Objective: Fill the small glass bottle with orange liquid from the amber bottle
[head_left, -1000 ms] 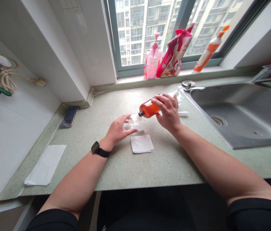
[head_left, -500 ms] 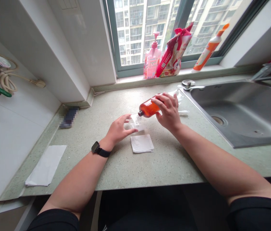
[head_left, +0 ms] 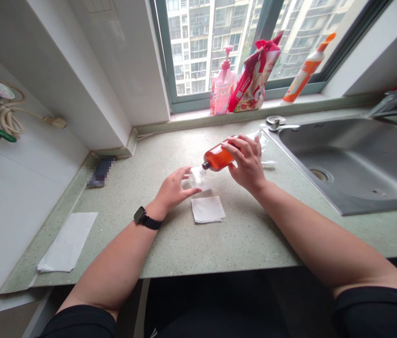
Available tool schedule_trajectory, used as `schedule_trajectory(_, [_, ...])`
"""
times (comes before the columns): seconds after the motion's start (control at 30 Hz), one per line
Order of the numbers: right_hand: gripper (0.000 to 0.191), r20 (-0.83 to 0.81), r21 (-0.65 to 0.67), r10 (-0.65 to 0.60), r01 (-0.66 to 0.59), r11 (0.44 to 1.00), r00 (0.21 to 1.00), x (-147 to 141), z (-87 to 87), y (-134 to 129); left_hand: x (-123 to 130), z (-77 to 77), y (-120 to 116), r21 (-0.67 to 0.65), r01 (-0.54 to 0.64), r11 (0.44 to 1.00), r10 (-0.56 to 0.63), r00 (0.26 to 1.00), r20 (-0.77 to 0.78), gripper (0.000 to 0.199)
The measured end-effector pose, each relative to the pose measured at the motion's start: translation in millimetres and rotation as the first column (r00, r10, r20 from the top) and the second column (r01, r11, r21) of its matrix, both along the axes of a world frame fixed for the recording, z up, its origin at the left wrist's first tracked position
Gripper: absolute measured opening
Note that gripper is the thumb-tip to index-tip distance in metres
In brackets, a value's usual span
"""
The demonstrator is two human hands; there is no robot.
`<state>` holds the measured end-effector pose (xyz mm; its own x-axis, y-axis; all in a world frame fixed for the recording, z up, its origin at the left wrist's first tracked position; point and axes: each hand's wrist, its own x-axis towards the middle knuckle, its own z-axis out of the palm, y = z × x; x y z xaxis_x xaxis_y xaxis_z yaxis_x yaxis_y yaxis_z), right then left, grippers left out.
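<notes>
My right hand (head_left: 249, 164) is closed around an amber bottle (head_left: 217, 157) with reddish-orange liquid in it. The bottle lies tilted almost sideways, its dark threaded neck pointing left and slightly down. Just under that mouth is a small clear plastic container (head_left: 202, 180), its exact shape hard to make out. My left hand (head_left: 173, 190), with a black watch (head_left: 140, 215) at the wrist, curves its thumb and fingers around the container. In front of it a folded white paper towel (head_left: 208, 210) lies flat on the green speckled countertop (head_left: 233, 244).
A steel sink (head_left: 356, 159) is set in at the right. Behind my right hand lies clear plastic wrapping (head_left: 263, 141). On the windowsill stand a pink pump bottle (head_left: 223, 91), a red bag (head_left: 255, 77) and an orange-white bottle (head_left: 304, 75). More white paper (head_left: 68, 241) lies at the left.
Both hands and the amber bottle keep nearly the same position. Only a very slight shift of the view shows.
</notes>
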<state>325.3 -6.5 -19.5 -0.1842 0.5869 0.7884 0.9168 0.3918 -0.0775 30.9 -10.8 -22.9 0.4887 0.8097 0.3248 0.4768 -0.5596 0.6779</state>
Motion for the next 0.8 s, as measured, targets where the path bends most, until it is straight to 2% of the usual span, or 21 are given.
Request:
schedule_trajectory(0.17, [0.081, 0.006, -0.036, -0.020, 0.020, 0.999, 1.000, -0.8, 2.1, -1.3, 0.1, -0.3, 0.5, -0.004, 0.001, 1.000, 0.000, 1.000, 0.003, 0.075])
schedule_trajectory(0.8, [0.078, -0.010, 0.002, -0.007, 0.007, 1.000, 1.000, -0.1, -0.6, 0.2, 0.8, 0.8, -0.2, 0.006, -0.005, 1.000, 0.005, 1.000, -0.015, 0.076])
